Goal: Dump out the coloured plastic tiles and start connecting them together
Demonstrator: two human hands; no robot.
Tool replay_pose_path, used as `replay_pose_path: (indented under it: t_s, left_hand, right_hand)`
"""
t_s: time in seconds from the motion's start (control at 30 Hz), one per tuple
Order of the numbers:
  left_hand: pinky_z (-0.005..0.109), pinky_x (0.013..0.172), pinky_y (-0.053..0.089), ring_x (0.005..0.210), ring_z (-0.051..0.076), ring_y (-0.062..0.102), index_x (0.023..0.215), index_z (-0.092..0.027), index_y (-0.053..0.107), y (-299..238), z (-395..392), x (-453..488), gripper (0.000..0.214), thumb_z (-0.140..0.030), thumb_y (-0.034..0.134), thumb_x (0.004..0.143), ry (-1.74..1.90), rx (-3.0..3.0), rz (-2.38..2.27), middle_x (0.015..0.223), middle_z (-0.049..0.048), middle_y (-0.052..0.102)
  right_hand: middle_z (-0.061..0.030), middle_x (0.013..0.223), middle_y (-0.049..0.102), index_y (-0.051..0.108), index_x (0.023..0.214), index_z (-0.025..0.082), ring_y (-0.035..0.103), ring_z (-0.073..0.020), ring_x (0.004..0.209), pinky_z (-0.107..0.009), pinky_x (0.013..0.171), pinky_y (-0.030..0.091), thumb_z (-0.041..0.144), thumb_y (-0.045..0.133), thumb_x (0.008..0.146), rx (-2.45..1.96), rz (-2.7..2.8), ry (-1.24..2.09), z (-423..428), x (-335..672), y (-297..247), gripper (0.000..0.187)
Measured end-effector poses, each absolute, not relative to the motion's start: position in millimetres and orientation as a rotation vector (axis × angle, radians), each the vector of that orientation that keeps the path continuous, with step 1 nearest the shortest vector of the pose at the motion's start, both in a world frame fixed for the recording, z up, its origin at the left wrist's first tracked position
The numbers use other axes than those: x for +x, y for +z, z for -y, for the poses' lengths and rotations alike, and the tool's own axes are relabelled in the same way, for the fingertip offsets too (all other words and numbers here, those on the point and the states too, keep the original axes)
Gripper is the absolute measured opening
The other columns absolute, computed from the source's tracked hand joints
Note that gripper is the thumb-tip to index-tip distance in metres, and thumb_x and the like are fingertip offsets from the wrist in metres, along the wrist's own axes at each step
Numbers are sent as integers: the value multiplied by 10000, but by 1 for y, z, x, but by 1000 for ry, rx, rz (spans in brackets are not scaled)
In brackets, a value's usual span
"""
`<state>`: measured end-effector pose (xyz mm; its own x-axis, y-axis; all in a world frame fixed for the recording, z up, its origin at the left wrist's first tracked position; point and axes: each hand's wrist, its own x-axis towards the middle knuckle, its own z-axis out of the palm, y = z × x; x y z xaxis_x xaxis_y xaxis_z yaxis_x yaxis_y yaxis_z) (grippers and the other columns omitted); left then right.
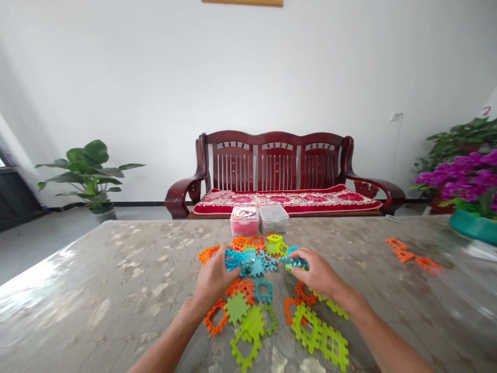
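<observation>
My left hand [213, 277] and my right hand [318, 274] are both closed on the ends of a chain of joined blue toothed plastic tiles [258, 262], held just above the table. Under and around it lie several loose orange tiles [243, 288] and green tiles [320, 334], some solid and some open frames. A single blue frame tile [263, 290] lies flat between my wrists.
The marbled table [116, 280] holds a pink-lidded box [244, 220] and a clear box [273, 218] at the far edge, and a few orange tiles [411, 254] at the right. Behind stand a red wooden bench [279, 171], a leafy plant [91, 173] and purple flowers [464, 181].
</observation>
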<state>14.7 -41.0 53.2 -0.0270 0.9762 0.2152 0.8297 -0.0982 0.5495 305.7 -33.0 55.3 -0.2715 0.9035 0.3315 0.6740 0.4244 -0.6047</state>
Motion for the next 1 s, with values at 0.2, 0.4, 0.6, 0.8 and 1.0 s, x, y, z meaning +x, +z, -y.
replay_pose_path:
  t_s: [0.2, 0.4, 0.6, 0.8, 1.0]
  left_hand:
    - [323, 811, 482, 1012, 264, 669, 1317, -209, 470, 63, 29, 11, 582, -453, 622, 811, 657, 1978, -1865, 1135, 88, 700]
    - [485, 1087, 366, 1362, 390, 432, 1482, -236, 385, 69, 3, 18, 988, -517, 800, 630, 370, 2353, -1711, 1513, 163, 443]
    - [564, 1096, 345, 1422, 431, 324, 1505, -282, 361, 59, -32, 29, 1165, -508, 865, 479, 26, 2394, -1478, 1547, 168, 379]
    - [468, 1032, 428, 1272, 346, 488, 1337, -305, 545, 42, -32, 40, 838, -380, 799, 542, 200, 2478, -1424, 1346, 75, 562]
    - [349, 920, 473, 1015, 248, 610, 1048, -191, 629, 34, -27, 45, 433, -174, 624, 616, 599, 2320, -1486, 1057, 43, 676]
  right_hand:
    - [-94, 1249, 674, 614, 1251, 219, 651, -254, 1086, -418, 952, 499, 458, 534, 878, -1185, 1904, 807, 3, 301, 61, 450]
    - [-179, 1549, 384, 485, 1441, 192, 314, -348, 1447, -520, 1163, 263, 541, 731, 708, -1427, 2070, 625, -38, 302, 48, 848]
    - [-183, 1601, 279, 329, 1536, 203, 209, -377, 1482, -509, 1177, 222, 586, 822, 563, -1560, 2219, 810, -55, 294, 36, 1156]
    - [-150, 1427, 504, 465, 1463, 225, 422, -359, 1338, -479, 1079, 365, 451, 831, 560, -1445, 2297, 770, -51, 286, 29, 1000]
    - [-54, 1136, 611, 645, 1207, 194, 595, -200, 948, -315, 835, 485, 192, 738, 549, -1348, 1969, 892, -51, 284, 24, 664]
